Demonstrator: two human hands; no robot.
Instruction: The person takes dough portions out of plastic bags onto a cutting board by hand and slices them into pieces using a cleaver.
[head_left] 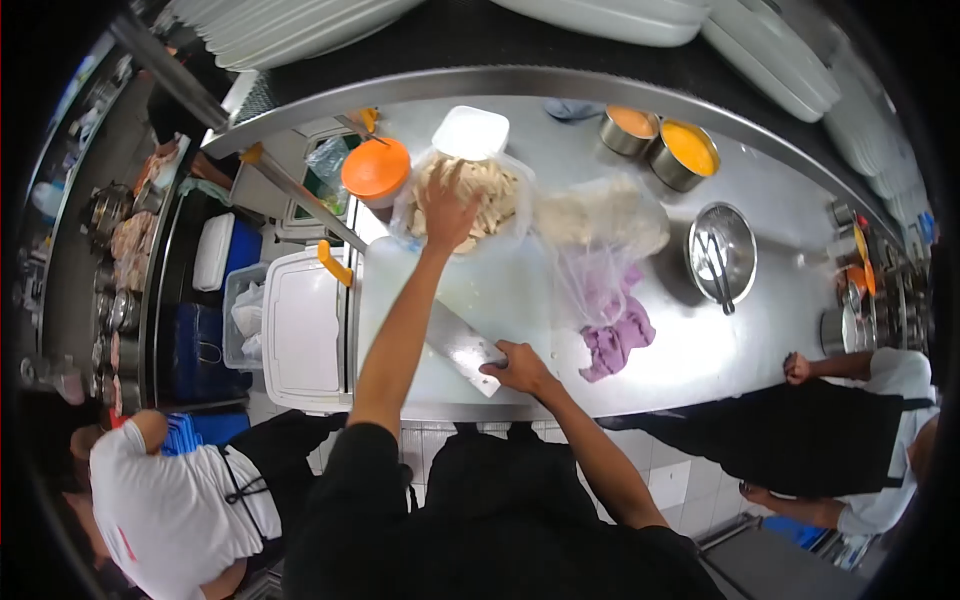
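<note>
My left hand (450,208) reaches into a clear plastic tub (526,190) heaped with pale, cut food pieces (490,200). Its fingers look spread on top of the pieces, partly blending with them. My right hand (524,369) is closed around the handle of a cleaver (458,343). The broad blade lies flat or nearly flat over the white cutting board (400,290), slanting up and left. Just behind the tub sits a white square lid or container (470,132). An orange-lidded tub (376,168) stands to its left.
Right of the board are a plastic bag of pale food (605,220), a purple cloth (620,338) and a steel bowl (722,250) with tongs. Two metal pots (686,155) stand behind. A shelf edge (480,82) crosses above. Co-workers (180,500) stand on both sides.
</note>
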